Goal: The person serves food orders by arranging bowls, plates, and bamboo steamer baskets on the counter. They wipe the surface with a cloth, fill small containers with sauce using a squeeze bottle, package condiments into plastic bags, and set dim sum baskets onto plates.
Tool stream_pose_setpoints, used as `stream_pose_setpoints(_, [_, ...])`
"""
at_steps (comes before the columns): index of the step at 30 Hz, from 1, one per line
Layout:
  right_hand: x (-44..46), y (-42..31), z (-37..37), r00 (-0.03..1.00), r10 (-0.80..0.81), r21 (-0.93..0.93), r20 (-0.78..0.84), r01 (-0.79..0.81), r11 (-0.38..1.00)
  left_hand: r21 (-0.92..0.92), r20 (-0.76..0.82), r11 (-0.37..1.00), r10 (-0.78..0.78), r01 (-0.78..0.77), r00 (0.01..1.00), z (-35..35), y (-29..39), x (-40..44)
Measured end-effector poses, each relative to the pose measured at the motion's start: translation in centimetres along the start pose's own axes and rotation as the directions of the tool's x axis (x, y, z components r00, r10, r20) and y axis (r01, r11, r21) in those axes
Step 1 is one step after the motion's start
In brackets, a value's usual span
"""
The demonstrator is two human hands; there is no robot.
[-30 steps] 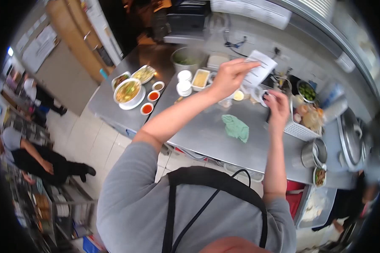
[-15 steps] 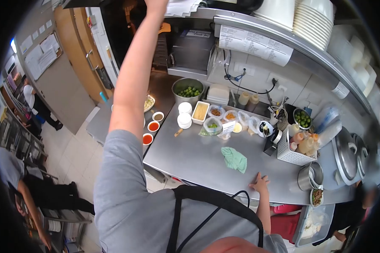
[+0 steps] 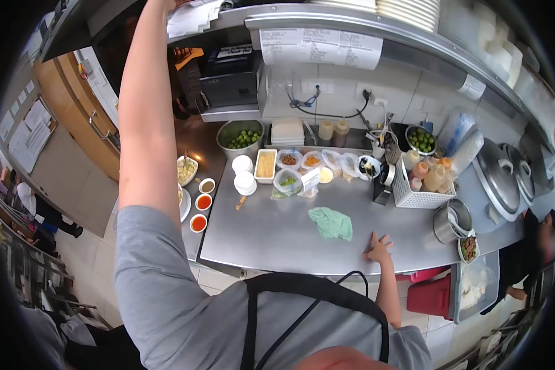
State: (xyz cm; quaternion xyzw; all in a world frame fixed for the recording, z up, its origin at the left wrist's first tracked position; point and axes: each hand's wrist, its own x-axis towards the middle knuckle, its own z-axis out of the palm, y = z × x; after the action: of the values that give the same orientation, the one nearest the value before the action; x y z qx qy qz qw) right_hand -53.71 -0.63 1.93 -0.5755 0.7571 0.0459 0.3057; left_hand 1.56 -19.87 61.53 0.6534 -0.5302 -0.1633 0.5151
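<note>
My left arm stretches up to the shelf at the top left. Only a sliver of my left hand [image 3: 170, 4] shows at the upper edge, beside white paper slips [image 3: 194, 17]; its fingers are out of sight. Low on the right, my right hand [image 3: 379, 248] rests on the steel counter [image 3: 271, 237] near its front edge, fingers spread and holding nothing. A crumpled green cloth [image 3: 331, 222] lies to the left of that hand.
Along the back stand a pot of green limes [image 3: 241, 137], a tray of yellow strips [image 3: 266, 165], bagged ingredients [image 3: 288, 180] and a white basket of bottles [image 3: 422, 197]. Red sauce bowls [image 3: 198, 222] sit left. A metal pot [image 3: 452, 217] and food bowl [image 3: 468, 249] stand right.
The view has shifted, so the counter appears higher and further left. My left arm stays raised at the shelf, and my right hand remains on the counter.
</note>
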Motion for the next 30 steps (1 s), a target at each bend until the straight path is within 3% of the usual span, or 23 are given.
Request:
stream_pose_setpoints(1, [-0.1,-0.1,0.0,1.000,0.005,0.001,0.012,-0.005,1.000,0.037,0.084,0.996,0.078,-0.081,0.993,-0.4,-3.4,2.8])
stream_pose_setpoints(3, [-0.4,0.2,-0.3,0.999,-0.040,-0.030,-0.018,0.040,0.999,-0.148,0.038,0.986,0.078,-0.072,0.996,0.3,-3.5,-1.1])
stream_pose_setpoints(5, [1.3,2.3,-0.3,0.962,-0.272,-0.206,-0.005,0.265,0.942,0.031,0.137,0.999,0.008,-0.012,0.991,-2.8,-6.9,6.9])
stream_pose_setpoints(6, [1.8,3.6,-0.7,0.931,-0.358,-0.019,-0.069,0.358,0.934,-0.089,0.304,0.993,-0.047,0.077,0.952,-3.7,-7.1,7.6])
stream_pose_setpoints(7, [1.9,5.0,-1.4,0.897,-0.410,0.168,-0.166,0.435,0.885,-0.292,0.296,0.956,0.080,0.011,0.952,-4.5,-8.1,8.8])
stream_pose_setpoints(8, [0.8,5.7,-2.7,0.900,-0.349,0.256,-0.260,0.413,0.874,-0.487,0.367,0.870,0.116,0.084,0.923,-5.7,-8.6,9.1])
stream_pose_setpoints(9, [1.9,8.3,-3.1,0.863,-0.360,0.270,-0.355,0.463,0.844,-0.435,0.118,0.899,0.115,-0.053,0.986,-3.3,-6.6,2.9])
stream_pose_setpoints(10, [1.3,10.1,-4.5,0.861,-0.310,0.415,-0.403,0.474,0.776,-0.569,0.175,0.823,0.127,-0.005,0.976,-6.1,-9.5,7.7])
stream_pose_setpoints(12, [0.9,15.1,-6.0,0.830,-0.070,0.521,-0.553,0.411,0.748,-0.776,0.288,0.615,0.149,0.139,0.946,-9.9,-13.7,14.5])
stream_pose_setpoints(13, [1.3,17.9,-6.9,0.818,0.030,0.597,-0.574,0.393,0.699,-0.783,0.158,0.614,0.042,0.099,0.987,-9.7,-13.4,12.7])
stream_pose_setpoints(14, [1.9,21.0,-7.5,0.774,0.173,0.635,-0.610,0.346,0.690,-0.554,0.182,0.832,0.077,0.038,0.980,-10.4,-13.7,12.3])
stream_pose_setpoints(15, [2.3,24.3,-7.9,0.716,0.299,0.669,-0.631,0.307,0.676,-0.515,0.158,0.857,0.096,-0.001,0.983,-10.4,-14.0,11.4])
stream_pose_setpoints(16, [2.6,27.3,-8.4,0.672,0.478,0.799,-0.567,0.304,0.519,-0.368,0.000,0.929,-0.025,0.024,1.000,-7.8,-11.7,6.5])
stream_pose_setpoints(17, [2.6,29.7,-9.0,0.626,0.630,0.888,-0.460,0.310,0.341,-0.364,0.017,0.931,-0.023,0.028,1.000,-5.9,-10.5,4.5])
stream_pose_setpoints(18, [1.9,31.2,-9.8,0.574,0.729,0.919,-0.373,0.335,0.206,-0.197,-0.101,0.977,0.067,-0.086,0.993,-4.9,-9.7,2.6])
stream_pose_setpoints(19, [1.2,32.7,-10.7,0.525,0.807,0.927,-0.272,0.368,0.073,-0.012,-0.205,0.984,0.173,-0.179,0.963,-4.1,-9.1,0.9])
stream_pose_setpoints(22, [2.7,37.8,-11.4,0.566,0.813,0.875,-0.136,0.454,-0.169,0.487,-0.345,0.818,0.503,-0.307,0.792,0.0,-6.3,-5.2])
stream_pose_setpoints(23, [3.0,38.5,-11.5,0.570,0.810,0.877,-0.139,0.450,-0.166,0.490,-0.349,0.818,0.499,-0.300,0.793,1.6,-5.6,-6.6])
stream_pose_setpoints(25, [4.8,40.5,-11.4,0.680,0.722,0.773,-0.130,0.525,-0.356,0.210,-0.214,0.801,0.598,-0.561,0.773,4.1,-5.3,-9.0])
stream_pose_setpoints(27, [5.2,40.2,-11.9,0.600,0.759,0.708,-0.252,0.649,-0.277,0.266,-0.187,0.770,0.631,-0.580,0.753,8.0,-4.6,-13.2])
stream_pose_setpoints(28, [5.8,40.9,-11.8,0.582,0.784,0.714,-0.214,0.641,-0.282,0.359,-0.172,0.734,0.659,-0.576,0.732,11.5,-2.7,-18.0])
stream_pose_setpoints(29, [6.2,41.7,-11.1,0.577,0.767,0.696,-0.281,0.672,-0.251,0.461,-0.159,0.692,0.681,-0.556,0.715,15.1,-0.8,-22.1])
stream_pose_setpoints(30, [5.7,41.7,-11.1,0.568,0.772,0.707,-0.287,0.669,-0.229,0.145,-0.191,0.836,0.549,-0.530,0.814,17.1,-1.5,-23.3])
